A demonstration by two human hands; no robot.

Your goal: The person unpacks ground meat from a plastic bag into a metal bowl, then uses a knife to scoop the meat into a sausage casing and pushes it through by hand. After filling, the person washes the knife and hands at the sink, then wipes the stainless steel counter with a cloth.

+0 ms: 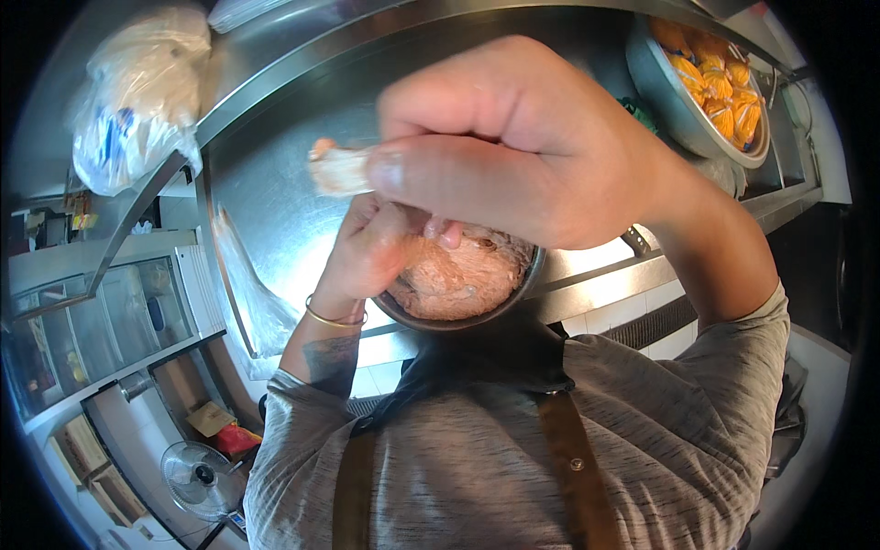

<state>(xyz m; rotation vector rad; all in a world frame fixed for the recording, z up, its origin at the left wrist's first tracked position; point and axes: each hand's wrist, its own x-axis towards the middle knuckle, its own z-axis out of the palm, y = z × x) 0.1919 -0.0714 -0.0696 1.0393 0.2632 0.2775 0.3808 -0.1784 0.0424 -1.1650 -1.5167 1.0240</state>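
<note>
Raised close to the camera, my right hand (509,151) pinches a small, pale, flat piece (342,168) between thumb and curled forefinger. An orange-pink bit sits at the piece's outer end; blur hides what it is. Below, my left hand (381,244) is at the left rim of a round dark bowl (474,323), its fingers curled over the contents. Pinkish minced meat (467,282) fills that bowl. My right hand covers the bowl's far side and part of my left fingers, so whether they grip anything is hidden.
A steel worktable (275,165) lies beneath. Clear plastic bags (251,302) rest at its left edge. A knife handle (636,240) shows at right. Far right, a metal basin (660,89) holds orange netted packages (718,86). A filled plastic bag (141,103) occupies the upper left.
</note>
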